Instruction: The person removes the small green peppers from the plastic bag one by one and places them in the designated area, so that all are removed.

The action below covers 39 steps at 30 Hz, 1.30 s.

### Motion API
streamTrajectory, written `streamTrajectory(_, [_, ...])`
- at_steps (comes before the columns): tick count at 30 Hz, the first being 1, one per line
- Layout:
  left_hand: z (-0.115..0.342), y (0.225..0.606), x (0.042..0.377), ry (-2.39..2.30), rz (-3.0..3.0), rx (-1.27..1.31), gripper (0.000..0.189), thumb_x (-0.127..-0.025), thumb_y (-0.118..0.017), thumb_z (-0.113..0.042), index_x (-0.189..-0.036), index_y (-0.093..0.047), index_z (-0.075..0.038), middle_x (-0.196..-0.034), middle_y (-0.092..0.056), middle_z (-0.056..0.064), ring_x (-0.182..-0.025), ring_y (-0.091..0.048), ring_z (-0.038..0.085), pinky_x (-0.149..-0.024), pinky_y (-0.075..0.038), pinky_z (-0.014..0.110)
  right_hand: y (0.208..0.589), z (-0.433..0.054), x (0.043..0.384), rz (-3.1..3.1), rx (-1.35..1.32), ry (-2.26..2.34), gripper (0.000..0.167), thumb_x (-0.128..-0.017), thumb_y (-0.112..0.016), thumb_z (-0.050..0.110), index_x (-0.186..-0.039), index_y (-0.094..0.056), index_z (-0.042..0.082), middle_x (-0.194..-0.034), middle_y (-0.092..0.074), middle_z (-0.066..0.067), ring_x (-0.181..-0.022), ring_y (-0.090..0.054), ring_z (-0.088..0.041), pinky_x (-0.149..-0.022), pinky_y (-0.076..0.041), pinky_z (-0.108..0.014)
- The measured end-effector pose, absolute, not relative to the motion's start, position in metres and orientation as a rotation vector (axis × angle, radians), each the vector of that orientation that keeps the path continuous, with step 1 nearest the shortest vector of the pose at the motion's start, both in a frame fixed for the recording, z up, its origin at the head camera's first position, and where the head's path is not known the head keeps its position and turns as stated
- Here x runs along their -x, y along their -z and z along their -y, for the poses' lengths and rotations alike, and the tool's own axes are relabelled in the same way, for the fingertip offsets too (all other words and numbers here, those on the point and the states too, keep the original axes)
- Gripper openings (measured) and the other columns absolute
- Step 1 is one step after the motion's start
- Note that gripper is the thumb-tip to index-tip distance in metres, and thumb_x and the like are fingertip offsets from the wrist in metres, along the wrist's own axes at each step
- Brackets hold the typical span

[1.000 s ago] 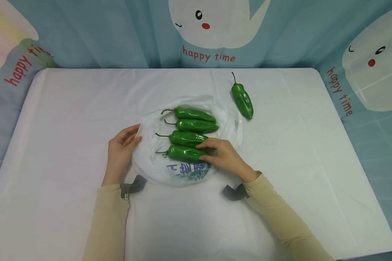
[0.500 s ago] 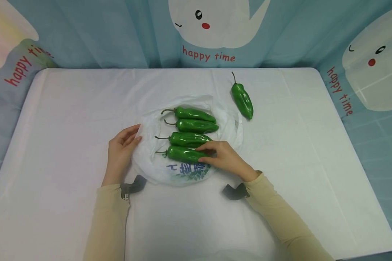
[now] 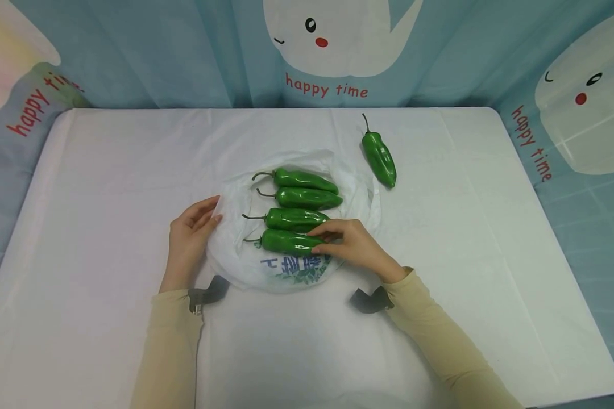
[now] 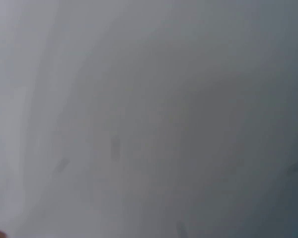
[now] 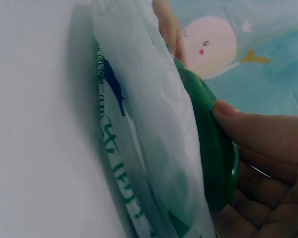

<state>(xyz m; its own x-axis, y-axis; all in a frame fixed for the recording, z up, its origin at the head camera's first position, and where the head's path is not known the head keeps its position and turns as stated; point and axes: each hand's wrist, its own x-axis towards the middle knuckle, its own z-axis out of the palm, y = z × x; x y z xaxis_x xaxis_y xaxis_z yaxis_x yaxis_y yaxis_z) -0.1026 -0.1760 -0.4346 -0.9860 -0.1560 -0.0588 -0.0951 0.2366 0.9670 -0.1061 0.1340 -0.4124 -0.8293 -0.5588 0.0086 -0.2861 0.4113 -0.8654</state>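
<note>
Several green chili peppers lie side by side on a flattened white plastic bag (image 3: 235,267) in the head view, stems to the left. My right hand (image 3: 352,243) pinches the tip end of the nearest pepper (image 3: 289,242) between thumb and fingers. Just beyond it lies another pepper (image 3: 291,219), its tip partly hidden by my fingers. In the right wrist view, the thumb (image 5: 263,131) presses on a green pepper (image 5: 203,134) behind the bag's raised side (image 5: 154,99). My left hand (image 3: 190,236) holds the bag's left edge at its fingertips. The left wrist view is a grey blur.
Another green pepper (image 3: 379,158) lies off the bag, toward the table's back right. The white-covered table (image 3: 465,244) is bordered at the back and sides by a blue curtain (image 3: 215,51) with cartoon prints.
The second-nearest pepper has shifted slightly toward me, leaving a small gap to the pepper beyond it. Both hands stay nearly in place, the left at the bag, the right on the nearest pepper.
</note>
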Motion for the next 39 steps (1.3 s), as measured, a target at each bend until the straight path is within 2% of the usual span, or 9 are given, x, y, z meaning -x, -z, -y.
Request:
streamTrajectory(5, [0.176, 0.435, 0.102, 1.898, 2.433, -0.239, 0.038, -0.09, -0.062, -0.002, -0.127, -0.056, 0.002, -0.129, -0.055, 0.016, -0.116, -0.056, 0.014, -0.093, -0.044, 0.014, 0.411, -0.137, 0.107, -2.368, 0.688, 1.411, 0.025, -0.078, -0.076, 0.006, -0.102, -0.071, 0.002, -0.098, -0.07, -0.005, -0.084, -0.064, -0.014, -0.077, -0.055, -0.026])
streamTrajectory(15, [0.176, 0.435, 0.102, 1.904, 2.427, -0.242, 0.038, -0.09, -0.062, -0.002, -0.127, -0.056, 0.002, -0.129, -0.056, 0.016, -0.114, -0.057, 0.012, -0.092, -0.044, 0.013, 0.405, -0.143, 0.109, -2.293, 0.649, 1.479, 0.025, -0.079, -0.075, 0.003, -0.103, -0.07, 0.0, -0.1, -0.069, -0.009, -0.086, -0.065, -0.017, -0.078, -0.055, -0.029])
streamTrajectory(39, [0.175, 0.433, 0.101, 1.924, 2.413, -0.228, 0.038, -0.09, -0.062, -0.001, -0.128, -0.056, 0.001, -0.13, -0.055, 0.016, -0.115, -0.056, 0.014, -0.092, -0.044, 0.014, 0.395, -0.161, 0.116, -2.308, 0.532, 1.668, 0.026, -0.08, -0.074, 0.005, -0.105, -0.07, 0.0, -0.102, -0.069, -0.009, -0.09, -0.064, -0.018, -0.083, -0.054, -0.031])
